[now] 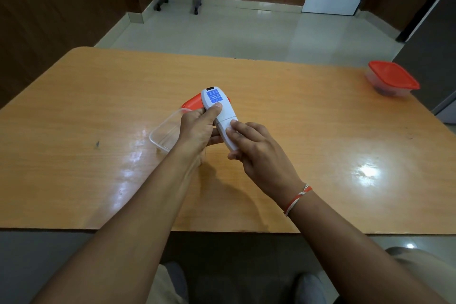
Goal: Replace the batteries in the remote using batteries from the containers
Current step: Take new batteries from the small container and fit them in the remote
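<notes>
Above the middle of the wooden table (296,111), a white remote (218,116) was held back side up, its blue label facing the camera and its far end pointing away from the person. It was gripped by the left hand (197,128), whose fingers were curled under the body while the thumb lay across the upper half just below the label; this hold seemed chosen to steady the casing and leave the near half free. On that near half the battery cover (228,131) was pressed by the fingertips of the right hand (256,153), with the thumb tucked against the lower side edge, so the cover was pinched rather than merely touched. A seam was visible between cover and body. Whether the cover was being slid off or pushed home could not be told, and no battery was visible.

The remote therefore lay between the two grips: the left hand at its far half, the right hand at the end nearer the person, both lifted clear of the tabletop.

Just behind and below the left hand an open clear container (165,131) rested on the table, its red lid (192,103) lying beside it beyond the remote; its contents could not be made out. Well apart, near the far right corner, a second container (392,80) stood with its red lid shut, something dark showing inside. Both were presumably kept within reach as battery supplies.
</notes>
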